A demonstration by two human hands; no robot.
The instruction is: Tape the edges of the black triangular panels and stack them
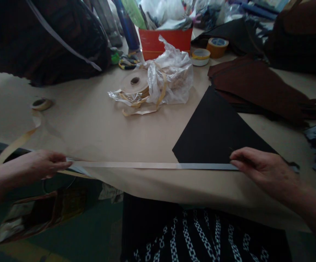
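A narrow whitish tape strip [147, 165] is stretched level between my two hands along the table's front edge. My left hand [47, 163] pinches its left end, with a yellowish backing strip [16, 145] curling past the wrist from a small tape roll [42, 104]. My right hand [256, 165] pinches the strip's other end, its fingertips over a black cut panel [209, 127]. The strip's right part crosses the lower edge of that panel; whether it touches the panel I cannot tell.
A larger tape roll [134, 82] lies by a crumpled clear plastic bag [171, 78]. Behind are a red box [166, 42], scissors [128, 62] and two more tape rolls. Stacked brown pieces [256, 82] lie right; a dark bundle [51, 40] stands left. Below left is an open box [38, 214].
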